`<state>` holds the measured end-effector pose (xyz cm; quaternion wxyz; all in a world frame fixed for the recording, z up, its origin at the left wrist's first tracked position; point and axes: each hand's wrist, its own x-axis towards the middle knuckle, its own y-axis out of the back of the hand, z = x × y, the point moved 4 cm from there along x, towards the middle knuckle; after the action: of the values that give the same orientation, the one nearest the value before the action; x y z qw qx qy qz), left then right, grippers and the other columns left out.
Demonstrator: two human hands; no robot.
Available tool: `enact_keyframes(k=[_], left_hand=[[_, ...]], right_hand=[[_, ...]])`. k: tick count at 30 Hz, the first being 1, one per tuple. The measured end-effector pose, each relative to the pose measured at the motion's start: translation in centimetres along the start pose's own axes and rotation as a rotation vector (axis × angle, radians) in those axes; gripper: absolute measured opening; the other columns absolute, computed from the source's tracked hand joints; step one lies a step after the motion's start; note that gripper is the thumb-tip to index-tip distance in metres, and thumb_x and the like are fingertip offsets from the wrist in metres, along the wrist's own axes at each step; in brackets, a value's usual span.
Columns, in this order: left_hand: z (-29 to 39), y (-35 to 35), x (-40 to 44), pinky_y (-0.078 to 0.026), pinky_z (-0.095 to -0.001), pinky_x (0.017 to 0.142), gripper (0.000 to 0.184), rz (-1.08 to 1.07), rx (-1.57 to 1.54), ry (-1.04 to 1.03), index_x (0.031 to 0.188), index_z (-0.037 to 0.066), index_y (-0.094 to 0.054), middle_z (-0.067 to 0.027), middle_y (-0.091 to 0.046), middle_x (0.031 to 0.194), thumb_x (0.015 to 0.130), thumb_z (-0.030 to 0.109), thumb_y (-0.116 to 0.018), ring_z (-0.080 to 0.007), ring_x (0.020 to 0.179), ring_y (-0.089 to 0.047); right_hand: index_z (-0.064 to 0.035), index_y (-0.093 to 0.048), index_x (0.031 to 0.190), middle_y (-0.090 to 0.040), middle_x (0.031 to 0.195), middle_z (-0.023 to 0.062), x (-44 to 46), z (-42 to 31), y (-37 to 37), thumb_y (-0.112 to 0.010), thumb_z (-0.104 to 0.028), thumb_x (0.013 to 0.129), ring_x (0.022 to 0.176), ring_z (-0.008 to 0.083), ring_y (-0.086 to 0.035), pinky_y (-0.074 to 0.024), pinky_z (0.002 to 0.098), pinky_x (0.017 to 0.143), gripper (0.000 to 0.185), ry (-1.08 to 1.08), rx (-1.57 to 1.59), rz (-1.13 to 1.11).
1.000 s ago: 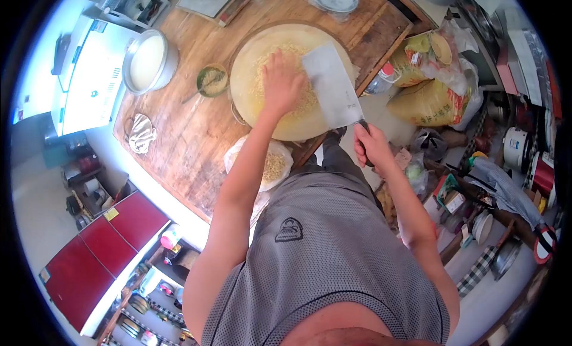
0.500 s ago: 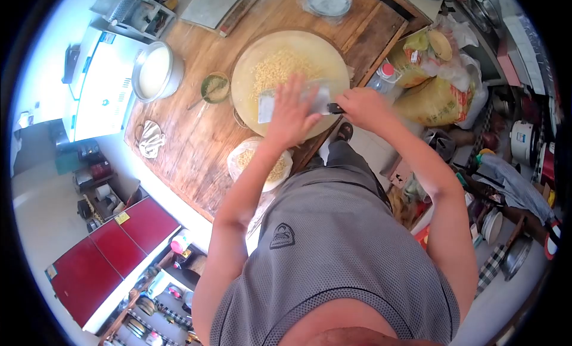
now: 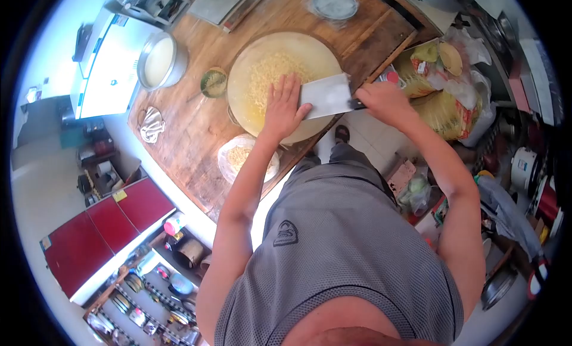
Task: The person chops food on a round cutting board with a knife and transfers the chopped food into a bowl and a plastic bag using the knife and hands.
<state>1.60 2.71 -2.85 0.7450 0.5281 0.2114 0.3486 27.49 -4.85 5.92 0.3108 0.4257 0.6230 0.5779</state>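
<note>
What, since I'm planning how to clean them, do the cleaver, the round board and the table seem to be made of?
Cleaver: probably steel blade, smooth and pale grey with a soft sheen; its dark handle could be wood or plastic.
Round board: pale and matte, perhaps wood, though plastic is possible.
Table: wood, worn, with brown grain showing.

Silver-grey cleaver point(image 3: 325, 97), black handle point(image 3: 357, 104), yellow bits point(image 3: 271, 70), pale-yellow board point(image 3: 322, 57), brown table point(image 3: 190, 131), grey shirt point(image 3: 357, 244)
</note>
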Motion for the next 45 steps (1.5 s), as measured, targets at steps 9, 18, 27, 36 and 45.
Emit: enact_keyframes(k=[9, 18, 27, 36, 45], left_hand=[[-6.3, 0.4, -2.3, -0.010, -0.0516, 0.125, 0.071, 0.231, -0.256, 0.233, 0.158, 0.001, -0.029, -0.0227, -0.021, 0.166, 0.105, 0.045, -0.042, -0.0385, 0.155, -0.016], [-14.8, -0.5, -1.7, -0.023, -0.0431, 0.124, 0.061, 0.330, -0.217, 0.482, 0.154, 0.000, -0.038, -0.0210, -0.034, 0.161, 0.105, 0.036, -0.043, -0.0363, 0.151, -0.028], [-8.8, -3.9, -2.7, -0.025, -0.0459, 0.122, 0.066, 0.400, -0.168, 0.482, 0.150, 0.000, -0.043, -0.0228, -0.044, 0.154, 0.100, 0.041, -0.053, -0.0401, 0.146, -0.035], [0.1, -4.6, -2.5, -0.040, -0.0461, 0.111, 0.086, 0.708, -0.375, 0.730, 0.144, -0.001, -0.048, -0.0240, -0.055, 0.140, 0.075, 0.036, -0.085, -0.0414, 0.132, -0.050], [1.9, -4.6, -3.9, -0.037, -0.0471, 0.113, 0.085, 0.768, -0.488, 0.606, 0.144, -0.001, -0.047, -0.0243, -0.053, 0.143, 0.076, 0.031, -0.085, -0.0418, 0.134, -0.047]], right_hand=[[-0.0051, -0.060, 0.102, -0.065, 0.084, 0.0082, -10.4, 6.3, -2.3, -0.075, -0.017, 0.083, 0.072, 0.0263, -0.066, -0.0518, 0.0386, 0.062, 0.027, -0.297, 0.427, 0.047], [-0.0024, -0.060, 0.094, -0.053, 0.059, -0.0003, -11.5, 3.5, -10.9, -0.069, -0.022, 0.096, 0.042, 0.0090, -0.047, -0.0390, 0.0278, 0.040, 0.022, -0.982, 1.322, -0.208], [-0.0013, -0.055, 0.094, -0.055, 0.061, 0.0024, -7.8, -2.4, -14.3, -0.065, -0.022, 0.098, 0.046, 0.0113, -0.053, -0.0448, 0.0302, 0.042, 0.024, -1.031, 1.452, -0.254], [-0.0007, -0.052, 0.088, -0.056, 0.057, 0.0068, -2.1, -11.8, -15.5, -0.062, -0.022, 0.099, 0.041, 0.0158, -0.056, -0.0451, 0.0325, 0.040, 0.026, -0.841, 1.472, -0.270], [-0.0009, -0.055, 0.088, -0.056, 0.057, 0.0043, -4.7, -13.3, -15.3, -0.062, -0.017, 0.098, 0.040, 0.0143, -0.052, -0.0415, 0.0325, 0.039, 0.021, -0.846, 1.456, -0.146]])
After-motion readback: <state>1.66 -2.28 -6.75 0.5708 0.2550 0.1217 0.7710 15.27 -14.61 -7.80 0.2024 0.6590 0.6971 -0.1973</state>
